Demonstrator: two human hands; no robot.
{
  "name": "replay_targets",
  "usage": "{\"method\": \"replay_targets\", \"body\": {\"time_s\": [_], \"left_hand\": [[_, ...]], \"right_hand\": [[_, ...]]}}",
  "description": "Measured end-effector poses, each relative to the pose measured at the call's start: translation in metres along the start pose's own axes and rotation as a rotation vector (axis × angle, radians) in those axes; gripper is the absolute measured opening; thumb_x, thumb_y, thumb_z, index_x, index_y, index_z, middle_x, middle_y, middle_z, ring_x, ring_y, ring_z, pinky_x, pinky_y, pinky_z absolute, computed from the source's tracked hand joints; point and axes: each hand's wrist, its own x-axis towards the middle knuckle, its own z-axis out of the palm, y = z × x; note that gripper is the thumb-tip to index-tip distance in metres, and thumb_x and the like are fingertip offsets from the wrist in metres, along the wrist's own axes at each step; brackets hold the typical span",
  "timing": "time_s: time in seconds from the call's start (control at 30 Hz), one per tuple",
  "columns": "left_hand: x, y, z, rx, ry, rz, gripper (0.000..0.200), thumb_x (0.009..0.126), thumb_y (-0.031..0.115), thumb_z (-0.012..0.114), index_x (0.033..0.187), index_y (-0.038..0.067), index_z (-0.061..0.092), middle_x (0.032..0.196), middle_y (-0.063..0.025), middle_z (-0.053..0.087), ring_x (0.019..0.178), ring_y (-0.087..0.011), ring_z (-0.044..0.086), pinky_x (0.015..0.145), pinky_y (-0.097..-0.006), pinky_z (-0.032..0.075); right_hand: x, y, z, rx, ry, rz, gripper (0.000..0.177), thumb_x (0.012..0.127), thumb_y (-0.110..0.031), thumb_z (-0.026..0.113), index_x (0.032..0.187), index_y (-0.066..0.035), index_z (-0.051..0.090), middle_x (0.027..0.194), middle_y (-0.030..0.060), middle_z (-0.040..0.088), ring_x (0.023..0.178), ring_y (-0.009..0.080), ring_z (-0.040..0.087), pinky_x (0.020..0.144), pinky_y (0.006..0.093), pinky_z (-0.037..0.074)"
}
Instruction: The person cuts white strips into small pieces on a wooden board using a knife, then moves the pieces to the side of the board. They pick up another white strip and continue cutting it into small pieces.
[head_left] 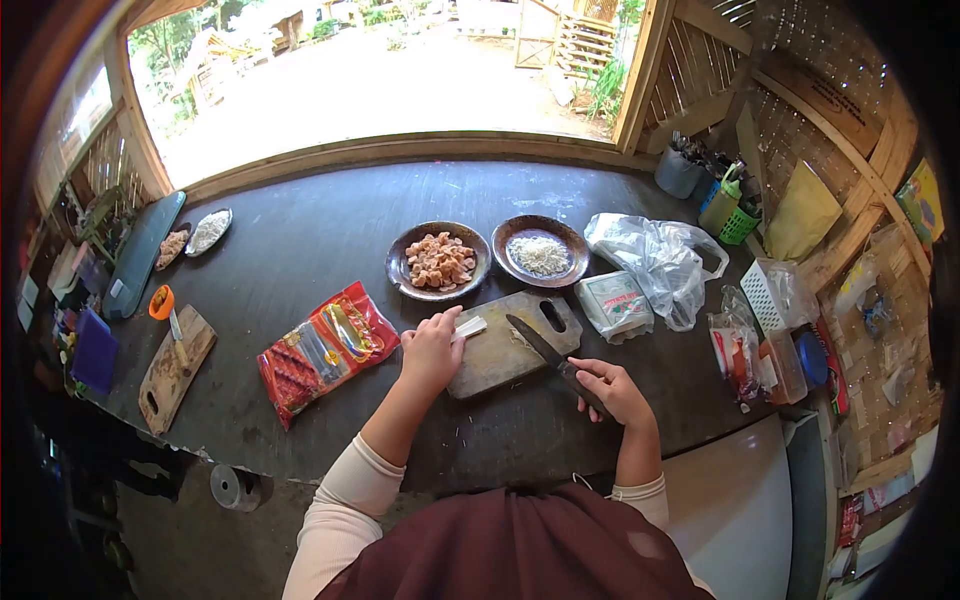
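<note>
My left hand [433, 348] is closed over a small bundle of white strips [470, 328], pressing it on the left part of the worn cutting board [500, 365]. In my right hand [615, 392] is the handle of a dark-bladed knife [540, 343]. Its blade slants up and left over the board, apart from the strips, with a few pale shreds [518, 336] near its tip. Behind the board, one dark plate [497, 262] bears white cut bits [540, 255]. Another dark plate [398, 272] holds a heap of orange-brown chunks [441, 262].
A red food packet [328, 352] lies left of my left arm. Right of the board are a white wrapped package [614, 304] and a plastic bag [660, 262]. Further left, a small wooden board [165, 385] carries another knife [179, 337] beside an orange cup [161, 302].
</note>
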Motion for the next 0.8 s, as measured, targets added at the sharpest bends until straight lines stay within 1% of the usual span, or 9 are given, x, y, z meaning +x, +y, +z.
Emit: {"method": "replay_targets", "body": {"time_s": [0.13, 0.2, 0.33, 0.4, 0.43, 0.5, 0.63, 0.73, 0.8], "left_hand": [[0.003, -0.004, 0.003, -0.044, -0.006, 0.005, 0.046, 0.086, 0.021, 0.064, 0.13, 0.013, 0.054, 0.099, -0.0052, 0.062, 0.1, -0.0254, 0.061, 0.084, -0.0444, 0.042], [0.004, -0.005, 0.004, -0.048, -0.016, -0.005, 0.043, 0.085, 0.02, 0.064, 0.127, 0.014, 0.055, 0.102, -0.0043, 0.062, 0.102, -0.0233, 0.06, 0.083, -0.0437, 0.042], [0.005, -0.009, 0.005, -0.037, 0.0, 0.02, 0.04, 0.085, 0.021, 0.064, 0.124, 0.014, 0.057, 0.101, -0.0044, 0.062, 0.1, -0.0238, 0.061, 0.083, -0.0435, 0.042], [0.004, -0.007, 0.004, -0.013, 0.021, 0.057, 0.034, 0.085, 0.022, 0.063, 0.118, 0.014, 0.06, 0.101, -0.0041, 0.063, 0.099, -0.0238, 0.061, 0.082, -0.0437, 0.042], [0.003, -0.007, 0.005, -0.016, 0.016, 0.057, 0.034, 0.085, 0.022, 0.063, 0.118, 0.014, 0.06, 0.101, -0.0041, 0.063, 0.099, -0.0238, 0.061, 0.082, -0.0437, 0.042], [0.003, -0.007, 0.004, 0.04, 0.032, 0.08, 0.029, 0.086, 0.021, 0.061, 0.114, 0.013, 0.063, 0.099, -0.0034, 0.063, 0.098, -0.0233, 0.062, 0.082, -0.0435, 0.042], [0.003, -0.007, 0.004, 0.035, 0.03, 0.084, 0.026, 0.088, 0.021, 0.06, 0.112, 0.014, 0.065, 0.1, -0.0025, 0.063, 0.098, -0.0226, 0.061, 0.082, -0.0438, 0.042], [0.002, -0.001, -0.001, 0.003, -0.009, 0.079, 0.026, 0.087, 0.019, 0.061, 0.112, 0.015, 0.065, 0.102, -0.0015, 0.063, 0.099, -0.0225, 0.061, 0.081, -0.0432, 0.042], [0.001, 0.001, -0.004, -0.028, 0.017, 0.112, 0.026, 0.086, 0.018, 0.063, 0.112, 0.016, 0.066, 0.103, -0.0012, 0.063, 0.1, -0.0226, 0.061, 0.081, -0.0424, 0.043]], "right_hand": [[0.0, 0.001, -0.002, -0.026, -0.071, -0.001, 0.038, 0.097, -0.02, 0.061, 0.13, -0.003, 0.06, 0.067, 0.006, 0.063, 0.046, 0.0087, 0.053, 0.041, 0.0223, 0.041], [-0.001, -0.003, -0.002, -0.079, -0.113, 0.047, 0.037, 0.096, -0.022, 0.061, 0.129, -0.004, 0.061, 0.066, 0.0059, 0.063, 0.045, 0.0085, 0.053, 0.041, 0.0227, 0.042], [0.001, -0.008, 0.002, -0.103, -0.106, 0.012, 0.036, 0.096, -0.023, 0.061, 0.127, -0.004, 0.062, 0.065, 0.005, 0.063, 0.045, 0.0084, 0.053, 0.041, 0.023, 0.042], [-0.005, -0.023, 0.002, -0.244, -0.07, 0.069, 0.036, 0.095, -0.023, 0.062, 0.126, -0.004, 0.062, 0.064, 0.0041, 0.063, 0.045, 0.0084, 0.054, 0.042, 0.0235, 0.042], [-0.006, -0.028, 0.002, -0.243, -0.068, 0.074, 0.036, 0.095, -0.023, 0.062, 0.126, -0.004, 0.062, 0.064, 0.0041, 0.063, 0.045, 0.0084, 0.054, 0.042, 0.0235, 0.042], [-0.004, -0.038, 0.004, -0.302, -0.063, 0.065, 0.035, 0.096, -0.02, 0.06, 0.126, -0.001, 0.06, 0.066, 0.0047, 0.062, 0.046, 0.0089, 0.055, 0.041, 0.0234, 0.043], [0.009, -0.023, 0.007, -0.277, -0.039, 0.033, 0.035, 0.097, -0.021, 0.059, 0.125, -0.001, 0.06, 0.066, 0.0051, 0.063, 0.045, 0.0089, 0.054, 0.041, 0.0237, 0.043], [0.01, -0.01, 0.013, -0.18, -0.034, 0.028, 0.035, 0.098, -0.021, 0.059, 0.125, 0.0, 0.059, 0.067, 0.0061, 0.063, 0.045, 0.0092, 0.054, 0.041, 0.0237, 0.044], [0.012, 0.0, 0.013, -0.075, -0.061, -0.005, 0.036, 0.098, -0.024, 0.059, 0.127, -0.003, 0.06, 0.068, 0.0078, 0.064, 0.045, 0.0098, 0.055, 0.043, 0.0246, 0.044]]}}
